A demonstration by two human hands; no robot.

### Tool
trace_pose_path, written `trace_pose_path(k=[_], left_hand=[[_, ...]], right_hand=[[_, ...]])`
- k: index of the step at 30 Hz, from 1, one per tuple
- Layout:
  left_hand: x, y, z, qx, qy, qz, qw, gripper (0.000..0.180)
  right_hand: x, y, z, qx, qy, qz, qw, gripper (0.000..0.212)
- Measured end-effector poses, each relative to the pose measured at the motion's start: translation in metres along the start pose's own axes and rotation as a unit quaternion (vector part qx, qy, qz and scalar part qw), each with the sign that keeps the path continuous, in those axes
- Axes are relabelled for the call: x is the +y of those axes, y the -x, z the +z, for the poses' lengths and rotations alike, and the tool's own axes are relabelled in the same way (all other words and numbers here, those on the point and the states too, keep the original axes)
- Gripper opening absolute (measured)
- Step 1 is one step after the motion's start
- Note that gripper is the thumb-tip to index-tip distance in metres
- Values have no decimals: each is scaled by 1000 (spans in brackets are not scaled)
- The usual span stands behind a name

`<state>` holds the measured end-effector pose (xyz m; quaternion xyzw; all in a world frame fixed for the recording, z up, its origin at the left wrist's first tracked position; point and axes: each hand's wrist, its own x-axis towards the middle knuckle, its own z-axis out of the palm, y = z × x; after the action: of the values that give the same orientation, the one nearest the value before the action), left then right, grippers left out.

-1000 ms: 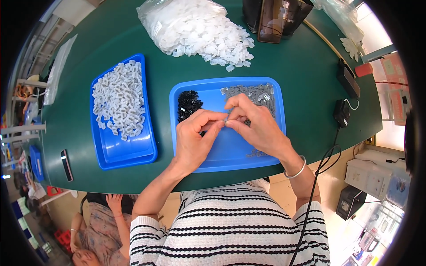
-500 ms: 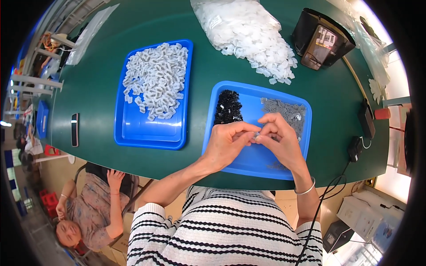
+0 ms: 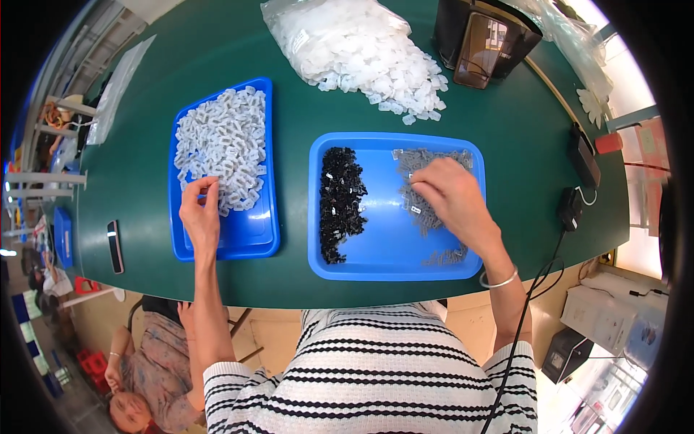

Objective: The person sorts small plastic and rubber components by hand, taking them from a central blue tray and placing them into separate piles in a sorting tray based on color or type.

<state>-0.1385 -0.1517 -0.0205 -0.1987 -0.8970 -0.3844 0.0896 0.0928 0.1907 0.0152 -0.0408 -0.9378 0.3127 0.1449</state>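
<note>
My left hand reaches over the left blue tray. Its thumb and forefinger are pinched on a small white part at the near edge of the pile of white plastic parts. My right hand rests palm down in the right blue tray. Its fingertips, slightly apart, are on the grey parts at the tray's far right. A strip of small black parts lies in the left half of that tray, apart from both hands. A few more grey parts lie near my right wrist.
An open clear bag spilling white parts lies at the back of the green table, beside a dark box. A black handset lies at the left, and a plug and cable at the right. Another person sits below the table's near edge.
Both hands were together over the right tray's middle. Now my left hand has moved over to the left tray and my right hand has moved onto the grey parts.
</note>
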Motion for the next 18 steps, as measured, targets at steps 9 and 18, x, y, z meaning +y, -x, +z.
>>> trace_pose_path(k=[9, 18], left_hand=[[88, -19, 40, -60, 94, 100, 989, 16], [185, -52, 181, -270, 64, 333, 901, 10]], right_hand=[[-32, 8, 66, -73, 48, -119, 989, 12], [-38, 16, 70, -72, 90, -125, 986, 11]])
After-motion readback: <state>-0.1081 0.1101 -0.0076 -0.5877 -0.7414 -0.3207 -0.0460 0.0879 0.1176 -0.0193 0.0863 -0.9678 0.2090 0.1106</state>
